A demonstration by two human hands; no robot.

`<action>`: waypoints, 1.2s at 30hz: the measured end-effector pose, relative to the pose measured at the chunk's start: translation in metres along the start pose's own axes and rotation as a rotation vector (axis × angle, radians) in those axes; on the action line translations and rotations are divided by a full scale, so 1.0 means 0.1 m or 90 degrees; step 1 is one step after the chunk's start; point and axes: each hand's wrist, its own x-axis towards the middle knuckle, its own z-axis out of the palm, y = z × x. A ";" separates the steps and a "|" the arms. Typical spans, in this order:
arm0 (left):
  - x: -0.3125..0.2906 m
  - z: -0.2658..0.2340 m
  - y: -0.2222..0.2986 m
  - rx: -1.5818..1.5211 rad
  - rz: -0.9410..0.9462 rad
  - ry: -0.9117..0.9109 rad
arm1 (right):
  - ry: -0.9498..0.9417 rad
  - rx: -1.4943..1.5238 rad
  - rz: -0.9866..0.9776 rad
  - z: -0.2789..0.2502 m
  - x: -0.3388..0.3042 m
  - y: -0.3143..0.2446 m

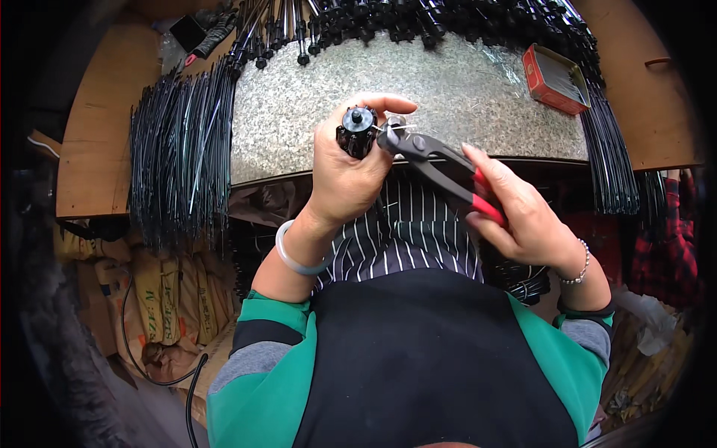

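Observation:
My left hand (347, 175) is closed around a black umbrella frame (357, 118), seen end-on, with a round grey disc and a small black knob on top. Its index finger sticks out to the right above the part. A pair of end-cutting nippers (429, 160) with dark jaws and red handles is held in my right hand (519, 213). The jaws point left and meet the right side of the frame's head, beside my left fingers. Thin bright wire ends show around the jaws; where exactly they attach is hidden.
A speckled stone slab (284, 97) lies on the wooden table. Thin dark ribs (179, 149) hang over its left edge, with more ribs (609, 153) at the right. A red box (556, 81) stands back right. Many black-ended shafts (426, 19) lie along the back, near a phone (187, 33).

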 end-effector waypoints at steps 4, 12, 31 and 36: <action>0.01 0.04 0.03 0.038 -0.030 0.019 | -0.145 0.088 0.060 -0.10 -0.02 0.06; 0.02 0.06 -0.05 0.105 0.058 -0.021 | -0.139 -0.012 0.188 -0.33 0.00 0.10; 0.42 -0.15 0.01 -0.704 -0.004 0.177 | 0.213 -0.404 0.029 0.02 0.13 0.94; 0.13 0.36 -0.22 -0.619 -0.340 0.024 | 0.487 0.738 -0.091 0.31 0.80 0.08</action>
